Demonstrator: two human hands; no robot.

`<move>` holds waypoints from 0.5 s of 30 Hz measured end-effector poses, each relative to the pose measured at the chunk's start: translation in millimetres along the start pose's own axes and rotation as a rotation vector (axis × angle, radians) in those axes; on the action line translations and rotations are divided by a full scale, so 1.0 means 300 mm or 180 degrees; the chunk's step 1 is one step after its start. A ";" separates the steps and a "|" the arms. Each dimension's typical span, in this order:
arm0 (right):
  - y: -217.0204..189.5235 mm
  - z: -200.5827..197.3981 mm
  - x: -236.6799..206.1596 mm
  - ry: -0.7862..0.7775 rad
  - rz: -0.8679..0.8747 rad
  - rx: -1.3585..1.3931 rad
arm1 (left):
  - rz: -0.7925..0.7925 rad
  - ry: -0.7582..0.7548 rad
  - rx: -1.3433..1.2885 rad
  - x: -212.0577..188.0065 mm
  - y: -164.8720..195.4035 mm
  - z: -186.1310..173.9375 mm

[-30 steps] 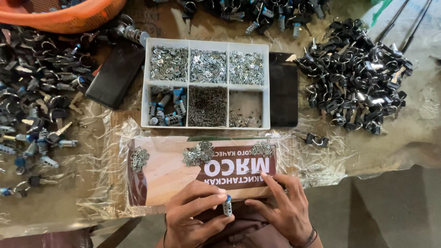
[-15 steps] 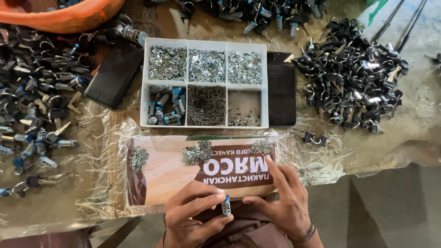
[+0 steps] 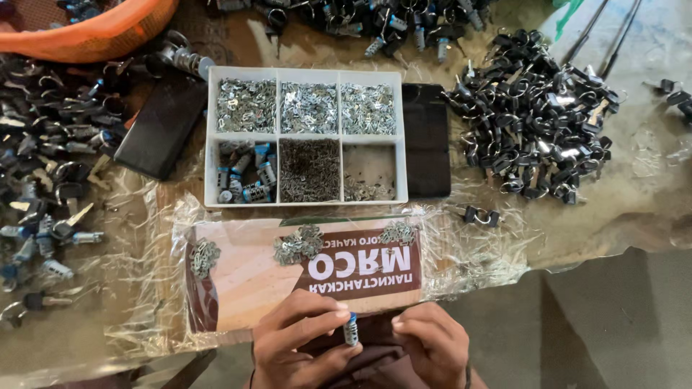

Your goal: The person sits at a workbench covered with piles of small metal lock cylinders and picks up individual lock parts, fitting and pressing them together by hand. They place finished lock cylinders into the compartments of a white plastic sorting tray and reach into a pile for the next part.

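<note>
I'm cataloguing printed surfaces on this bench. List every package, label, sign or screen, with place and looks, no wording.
Printed cardboard sheet under clear plastic film: lying flat at the table's near edge, just beyond both hands; rectangular, tan with a dark red-brown panel and white lettering.
Small piles of silver metal pieces: resting on that sheet.
No screens or signs show.

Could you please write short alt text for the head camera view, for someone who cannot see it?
A person's left hand pinches a small metal cylinder with a blue end, the right hand beside it. Above lie a cardboard sheet and a white six-compartment tray of small metal parts, amid piles of black-headed keys.
</note>
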State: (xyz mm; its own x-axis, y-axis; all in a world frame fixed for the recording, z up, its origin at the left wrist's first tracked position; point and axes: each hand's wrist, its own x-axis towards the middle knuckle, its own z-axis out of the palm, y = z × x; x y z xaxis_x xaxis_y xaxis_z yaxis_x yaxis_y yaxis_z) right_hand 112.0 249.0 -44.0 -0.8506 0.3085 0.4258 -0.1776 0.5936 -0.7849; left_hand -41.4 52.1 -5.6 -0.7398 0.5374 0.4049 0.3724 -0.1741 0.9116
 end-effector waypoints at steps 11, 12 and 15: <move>-0.147 0.059 0.128 0.0379 -0.0185 0.0480 | -0.0005 -0.0137 0.0066 0.015 0.038 -0.007; -0.154 0.064 0.137 0.0342 -0.0165 0.0557 | -0.0001 -0.0136 0.0065 0.014 0.038 -0.010; -0.169 0.086 0.141 0.0327 -0.0023 0.0577 | -0.0003 -0.0159 0.0046 0.006 0.038 -0.016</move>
State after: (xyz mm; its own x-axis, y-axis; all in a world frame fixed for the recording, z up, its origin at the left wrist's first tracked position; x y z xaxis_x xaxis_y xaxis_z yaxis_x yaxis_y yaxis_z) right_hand 72.1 212.7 2.3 -0.7957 0.3845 0.4680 -0.2774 0.4555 -0.8459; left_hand -41.3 47.1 6.0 -0.7113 0.5782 0.3997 0.3801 -0.1619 0.9107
